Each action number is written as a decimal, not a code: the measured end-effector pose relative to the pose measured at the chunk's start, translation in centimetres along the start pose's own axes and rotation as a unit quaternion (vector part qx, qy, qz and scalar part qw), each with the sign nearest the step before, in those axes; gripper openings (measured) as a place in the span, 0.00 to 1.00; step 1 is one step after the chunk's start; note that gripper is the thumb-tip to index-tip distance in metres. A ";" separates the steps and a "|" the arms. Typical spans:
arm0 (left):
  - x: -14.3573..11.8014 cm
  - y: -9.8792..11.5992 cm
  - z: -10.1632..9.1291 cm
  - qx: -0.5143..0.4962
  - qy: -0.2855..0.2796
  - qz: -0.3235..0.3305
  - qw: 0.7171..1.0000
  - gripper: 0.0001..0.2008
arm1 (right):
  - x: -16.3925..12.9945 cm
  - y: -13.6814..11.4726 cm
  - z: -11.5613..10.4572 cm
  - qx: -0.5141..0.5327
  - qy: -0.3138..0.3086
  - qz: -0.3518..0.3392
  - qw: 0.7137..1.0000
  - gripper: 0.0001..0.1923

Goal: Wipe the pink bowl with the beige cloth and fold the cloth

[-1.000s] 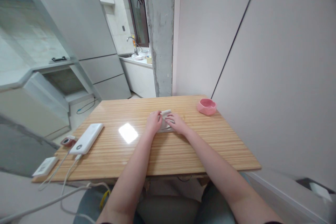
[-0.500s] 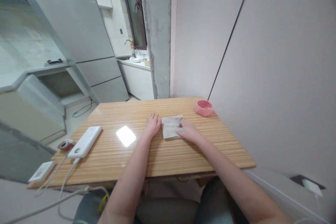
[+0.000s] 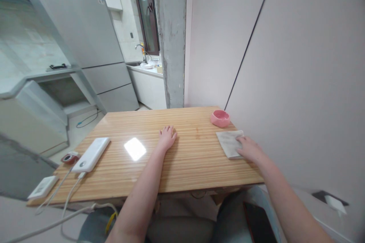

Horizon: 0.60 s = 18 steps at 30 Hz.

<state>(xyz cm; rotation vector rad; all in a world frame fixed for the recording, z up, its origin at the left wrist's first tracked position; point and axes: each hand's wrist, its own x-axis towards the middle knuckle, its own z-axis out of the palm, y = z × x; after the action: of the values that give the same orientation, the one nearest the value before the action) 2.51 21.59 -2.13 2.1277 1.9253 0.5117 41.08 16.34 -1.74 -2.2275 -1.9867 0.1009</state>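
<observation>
My left hand (image 3: pixel 167 138) lies on the wooden table (image 3: pixel 182 174) with its fingers spread, holding nothing. At the table's right edge, my right hand (image 3: pixel 250 149) grips the right side of a folded grey cloth (image 3: pixel 229 143). The cloth lies flat on the wood, just in front of a pink bowl (image 3: pixel 220 118). Between my hands, a faint brownish mark (image 3: pixel 197 133) shows on the tabletop.
On the table's left are a white power bank (image 3: pixel 92 154) with cables, a small red-brown device (image 3: pixel 70 157) and a white box (image 3: pixel 43 187). A wall (image 3: pixel 285 83) stands along the right. A dark phone (image 3: pixel 259 222) rests on my lap.
My right hand has carried the cloth rightward from the middle of the table to its right edge, uncovering the brownish mark. My left hand has stayed in nearly the same place.
</observation>
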 end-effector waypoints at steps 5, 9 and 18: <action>0.5 0.1 0.1 -0.110 0.071 0.079 0.988 0.18 | 0.1 -9.0 -2.1 0.117 0.113 -0.101 0.981 0.16; 0.5 0.6 0.0 -0.169 0.038 0.101 0.980 0.10 | 1.5 -18.0 -1.4 0.317 0.011 -0.190 0.929 0.17; 0.2 0.8 -0.1 -0.150 -0.007 0.099 0.984 0.13 | 3.6 -25.2 5.2 0.370 -0.032 -0.229 0.900 0.14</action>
<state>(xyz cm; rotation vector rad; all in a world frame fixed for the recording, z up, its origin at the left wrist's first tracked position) 3.23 21.65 -1.73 2.1229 1.5225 0.7690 15.93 23.01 -2.63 -1.2750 -1.9794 0.7359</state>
